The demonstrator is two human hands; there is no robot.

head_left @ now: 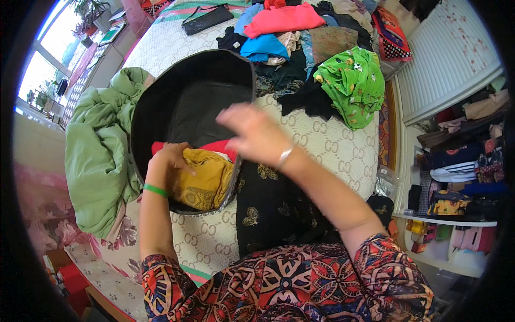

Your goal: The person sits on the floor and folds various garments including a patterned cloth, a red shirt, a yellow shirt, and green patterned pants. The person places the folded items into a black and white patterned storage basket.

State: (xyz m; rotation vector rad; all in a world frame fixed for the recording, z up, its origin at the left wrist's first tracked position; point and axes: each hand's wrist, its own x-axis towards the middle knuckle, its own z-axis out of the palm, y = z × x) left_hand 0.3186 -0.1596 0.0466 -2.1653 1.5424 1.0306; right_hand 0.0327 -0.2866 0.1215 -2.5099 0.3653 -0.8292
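Note:
A large round dark fabric storage bin [193, 96] lies open on the bed. Inside, at its near side, is a folded mustard-yellow garment [205, 177] with a printed patch, and red cloth [217, 147] shows behind it. My left hand [173, 159] is on the left edge of the yellow garment, thumb over its front; its other fingers are partly hidden. Blurred by motion, my right hand [253, 129] hovers over the bin's right rim with fingers apart and nothing in them. Black fabric with gold butterflies [257, 209] lies right of the bin, partly under my right forearm.
A pale green quilt [100, 149] is heaped against the bin's left side. Beyond the bin are a black handbag [207, 19], a pile of mixed clothes [281, 20] and a bright green printed cloth [354, 84]. Shelves with folded clothes [454, 173] stand at the right.

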